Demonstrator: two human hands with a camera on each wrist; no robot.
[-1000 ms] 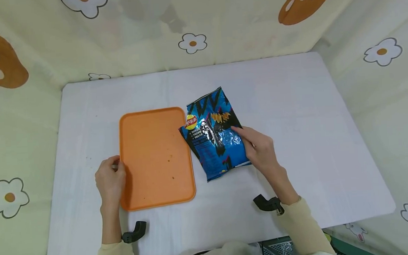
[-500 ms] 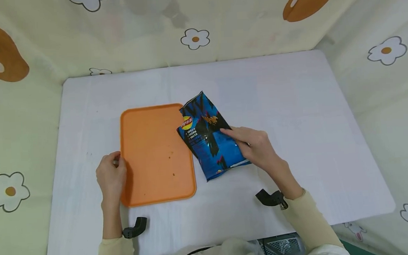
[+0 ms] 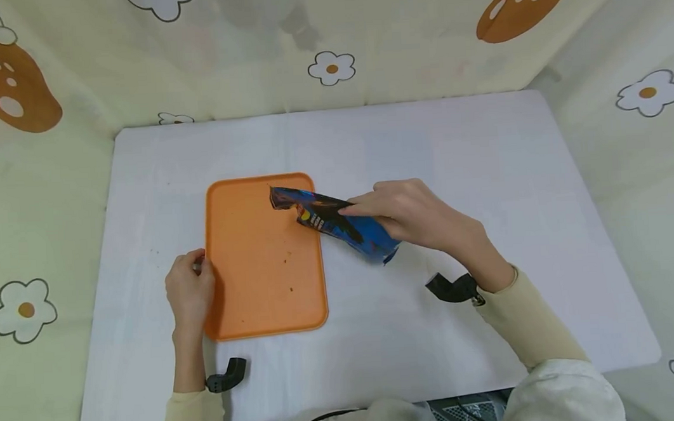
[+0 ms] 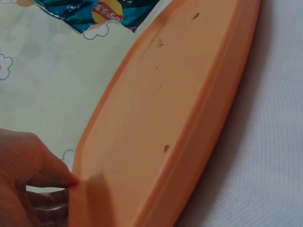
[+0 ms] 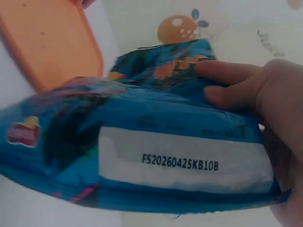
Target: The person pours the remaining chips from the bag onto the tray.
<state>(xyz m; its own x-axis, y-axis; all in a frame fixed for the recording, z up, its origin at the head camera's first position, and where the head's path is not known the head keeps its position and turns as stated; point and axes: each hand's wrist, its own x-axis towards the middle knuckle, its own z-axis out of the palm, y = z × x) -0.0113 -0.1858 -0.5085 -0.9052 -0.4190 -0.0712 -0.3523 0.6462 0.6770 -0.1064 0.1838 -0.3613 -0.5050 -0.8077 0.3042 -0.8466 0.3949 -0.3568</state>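
A blue and black chip bag (image 3: pixel 343 221) is gripped by my right hand (image 3: pixel 417 216), thumb and fingers curled round its side. The bag is tilted, and its torn end hangs over the right part of an orange tray (image 3: pixel 259 253). In the right wrist view, the bottom of the bag (image 5: pixel 184 158) shows a white strip with a printed code. My left hand (image 3: pixel 191 291) pinches the tray's left rim; the left wrist view shows its thumb and fingers at that edge. Several small crumbs (image 4: pixel 165 148) lie on the tray.
The tray rests on a white table (image 3: pixel 454 160). A patterned curtain (image 3: pixel 396 35) hangs behind and beside the table. Each wrist wears a black camera mount (image 3: pixel 228 375).
My right hand has lifted the chip bag and tipped it left, so its torn end hangs farther over the tray. My left hand stays on the tray's rim.
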